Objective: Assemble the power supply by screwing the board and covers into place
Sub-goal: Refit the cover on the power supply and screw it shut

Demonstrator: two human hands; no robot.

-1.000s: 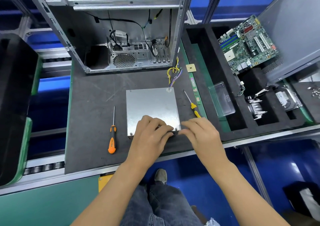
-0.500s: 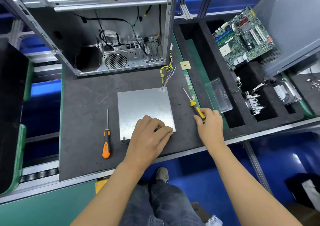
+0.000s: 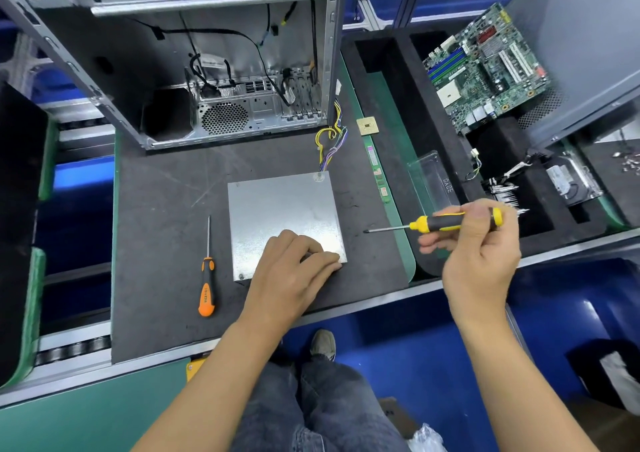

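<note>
**Bringing the driver to the near corner screw**

Head view: my left hand (image 3: 294, 268) lies on the near right part of the power supply (image 3: 284, 219), which sits flat on the dark mat (image 3: 162, 209) in front of the open computer case (image 3: 207, 70). The fingers are nearly straight and reach to the near right corner; I cannot tell whether they steady a screw there. My right hand (image 3: 481, 247) grips the yellow screwdriver (image 3: 433, 224) by its handle, raised off the mat, shaft roughly level, tip pointing left and stopping just short of the cover's right edge.

To do this well, I judge the driver must be tipped upright over the corner hole before it turns (a slanted tip would likely slip on the sheet metal). The left hand should press the cover down so it doesn't shift. An orange screwdriver (image 3: 206, 278) lies unused left of the box; one screw (image 3: 241, 277) already sits in the near left corner.
</note>
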